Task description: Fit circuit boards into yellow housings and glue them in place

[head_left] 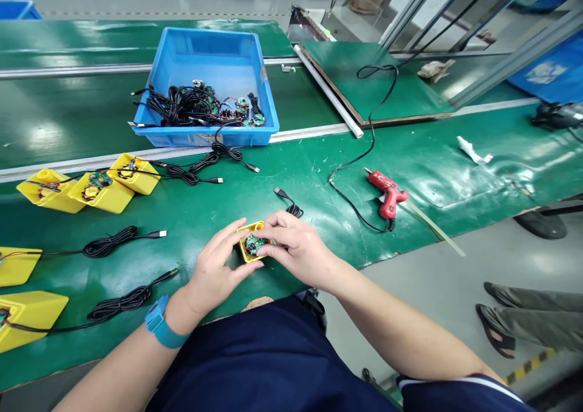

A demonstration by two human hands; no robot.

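Note:
A small yellow plastic housing [248, 255] with a round green circuit board [252, 243] in it rests near the front edge of the green bench. My left hand [217, 271] grips the housing from the left, thumb under it. My right hand [295, 248] covers its right side, fingertips pinched on the board. A black USB cable [288, 200] trails away behind my right hand.
A blue bin [207, 56] of black cables and boards stands at the back. Three yellow housings [91, 188] with cables lie at left, two more [27, 315] at the left edge. A red glue gun [387, 194] lies right. Another person's sandalled feet [510, 321] show at right.

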